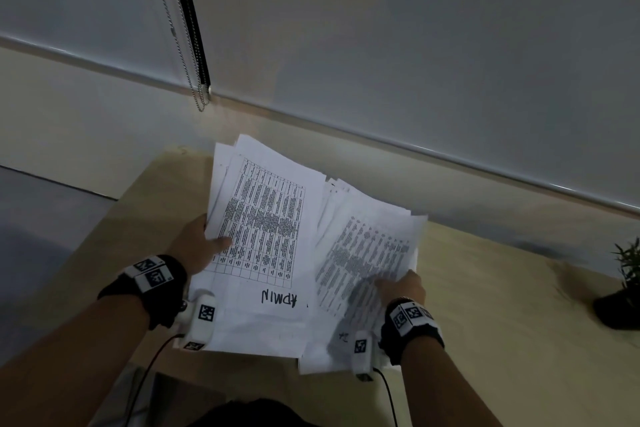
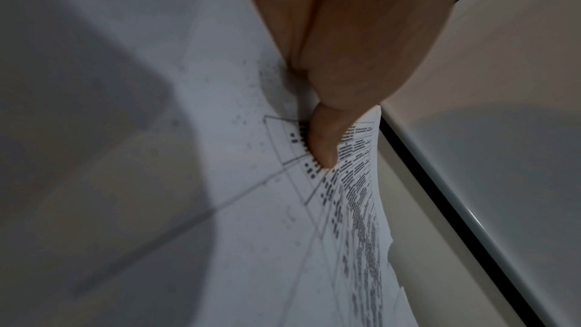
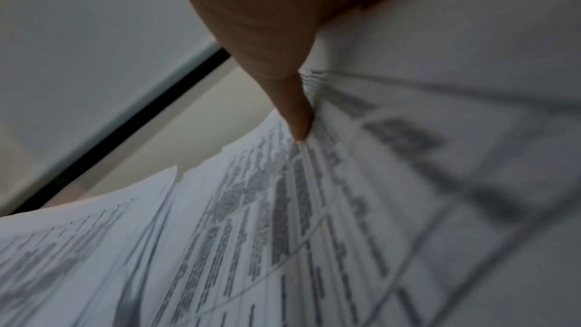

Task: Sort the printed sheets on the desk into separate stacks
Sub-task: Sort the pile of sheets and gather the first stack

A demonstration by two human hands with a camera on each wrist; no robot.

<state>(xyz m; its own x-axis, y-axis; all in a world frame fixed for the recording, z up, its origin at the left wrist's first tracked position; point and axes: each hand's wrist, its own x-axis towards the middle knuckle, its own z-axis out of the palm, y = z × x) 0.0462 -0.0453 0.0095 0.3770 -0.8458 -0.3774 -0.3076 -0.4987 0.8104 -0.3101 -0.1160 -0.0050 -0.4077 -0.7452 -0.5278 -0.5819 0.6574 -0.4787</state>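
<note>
Two bundles of printed sheets are held up over the wooden desk (image 1: 485, 288). My left hand (image 1: 204, 246) grips the left bundle (image 1: 266, 218), whose top sheet carries a printed table and the handwritten word ADMIN; its thumb (image 2: 320, 138) lies on the table print. My right hand (image 1: 401, 288) grips the right bundle (image 1: 370, 253), fanned sheets of dense print, at its lower right edge; its thumb (image 3: 295, 113) presses on the top sheet (image 3: 283, 233). The fingers of both hands are hidden under the paper.
A small potted plant (image 1: 623, 284) stands at the desk's right edge. A window blind (image 1: 381, 28) with a bead chain (image 1: 183, 38) fills the wall behind the desk. Cables run from both wrist cameras toward me. Bare desk shows right of the bundles.
</note>
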